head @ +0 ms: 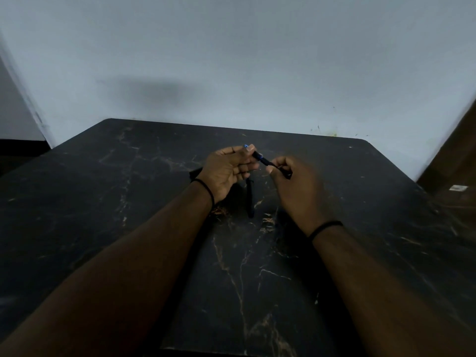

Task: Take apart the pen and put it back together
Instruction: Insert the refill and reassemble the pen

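Head view, slim black pen (260,157) (blue-tipped), pinched by left hand (226,171), right hand (296,184)

We see dim, bluish scene. Wall (257,60) brightest, soft blurred shadow on it at 11 o'clock. Dark marble table (257,279) underexposed; forearms nearly black at 6 o'clock. Wide-angle bending at 3 and 9 o'clock edges. Hands slightly motion-blurred.

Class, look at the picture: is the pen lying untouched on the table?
No. The pen is held above the dark table, the left hand gripping one end and the right hand the other.
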Demonstrator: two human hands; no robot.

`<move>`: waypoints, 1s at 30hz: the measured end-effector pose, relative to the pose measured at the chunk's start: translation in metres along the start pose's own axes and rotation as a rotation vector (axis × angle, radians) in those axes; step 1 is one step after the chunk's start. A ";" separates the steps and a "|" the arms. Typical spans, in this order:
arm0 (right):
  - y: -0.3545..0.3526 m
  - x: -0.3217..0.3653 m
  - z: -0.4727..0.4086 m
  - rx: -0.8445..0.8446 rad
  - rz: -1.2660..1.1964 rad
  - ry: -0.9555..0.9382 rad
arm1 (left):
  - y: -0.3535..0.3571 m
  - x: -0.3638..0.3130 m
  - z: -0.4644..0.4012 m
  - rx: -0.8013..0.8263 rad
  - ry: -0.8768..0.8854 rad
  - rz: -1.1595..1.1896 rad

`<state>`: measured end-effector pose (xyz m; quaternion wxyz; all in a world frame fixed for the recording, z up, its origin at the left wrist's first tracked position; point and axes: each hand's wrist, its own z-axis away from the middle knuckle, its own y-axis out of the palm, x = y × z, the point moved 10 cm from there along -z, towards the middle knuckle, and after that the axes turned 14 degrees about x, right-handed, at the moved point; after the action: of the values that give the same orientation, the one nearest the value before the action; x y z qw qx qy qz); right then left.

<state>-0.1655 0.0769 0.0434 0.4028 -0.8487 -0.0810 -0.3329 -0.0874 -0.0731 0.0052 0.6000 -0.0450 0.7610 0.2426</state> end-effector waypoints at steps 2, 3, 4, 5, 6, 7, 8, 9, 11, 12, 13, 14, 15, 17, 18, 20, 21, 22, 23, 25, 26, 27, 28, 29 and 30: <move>0.002 -0.001 -0.002 0.015 0.047 0.001 | -0.001 0.000 0.000 -0.003 0.000 0.000; 0.003 -0.001 -0.003 0.024 0.050 0.007 | -0.001 0.000 0.000 -0.002 0.000 -0.002; 0.005 -0.004 -0.004 0.031 0.030 0.023 | 0.000 0.000 0.000 0.001 0.001 -0.002; 0.006 -0.007 -0.005 0.038 -0.001 0.044 | 0.000 0.000 0.000 0.004 0.002 -0.001; 0.007 -0.010 -0.006 0.031 -0.024 0.064 | 0.001 0.000 0.000 0.006 0.002 0.001; 0.006 -0.011 -0.005 0.017 -0.031 0.069 | 0.001 -0.001 0.000 0.004 0.003 0.003; 0.005 -0.013 -0.005 -0.001 -0.024 0.066 | 0.001 -0.001 0.000 0.002 0.003 0.003; 0.005 -0.013 -0.005 -0.008 -0.017 0.064 | 0.001 -0.001 0.001 0.000 0.004 0.003; 0.006 -0.014 -0.006 0.006 0.027 0.069 | 0.001 -0.001 0.001 0.003 0.004 0.002; 0.007 -0.014 -0.006 0.018 0.054 0.076 | 0.000 -0.001 0.001 0.005 0.003 0.002; 0.008 -0.013 -0.007 0.027 0.072 0.081 | 0.000 -0.001 0.001 0.007 0.003 0.000; 0.009 -0.013 -0.007 0.032 0.080 0.089 | 0.000 -0.001 0.001 0.008 0.003 -0.003; 0.009 -0.014 -0.007 0.033 0.067 0.098 | 0.000 -0.001 0.001 0.008 0.002 -0.004; 0.008 -0.017 -0.007 0.025 0.008 0.104 | 0.000 0.000 0.001 0.002 0.003 0.001; 0.008 -0.018 -0.007 0.017 -0.010 0.098 | 0.000 0.000 0.001 -0.001 0.002 0.002; 0.007 -0.019 -0.006 -0.006 0.006 0.083 | -0.001 0.000 0.001 -0.001 0.003 -0.001; 0.006 -0.019 -0.006 -0.009 0.031 0.082 | -0.001 0.000 0.001 0.003 0.005 -0.003; 0.007 -0.019 -0.006 -0.002 0.062 0.089 | -0.001 0.000 0.001 0.006 0.007 -0.003; 0.008 -0.018 -0.007 0.012 0.090 0.092 | -0.001 -0.001 0.001 0.009 0.008 -0.003; 0.010 -0.017 -0.008 0.035 0.102 0.101 | -0.001 -0.001 0.001 0.011 0.008 -0.003; 0.010 -0.016 -0.008 0.038 0.082 0.107 | -0.001 -0.001 0.001 0.012 0.009 -0.004; 0.010 -0.017 -0.008 0.032 0.047 0.111 | 0.000 -0.001 0.001 0.012 0.009 -0.005; 0.009 -0.019 -0.008 0.023 0.019 0.115 | 0.000 -0.001 0.001 0.011 0.009 -0.004; 0.008 -0.019 -0.008 0.016 0.005 0.112 | -0.001 -0.001 0.000 0.010 0.010 -0.003; 0.008 -0.020 -0.007 0.017 0.010 0.108 | -0.001 0.000 0.000 0.011 0.011 -0.003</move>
<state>-0.1812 0.0690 0.0296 0.4155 -0.8263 -0.0578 -0.3757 -0.0868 -0.0739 0.0052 0.5963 -0.0441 0.7656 0.2374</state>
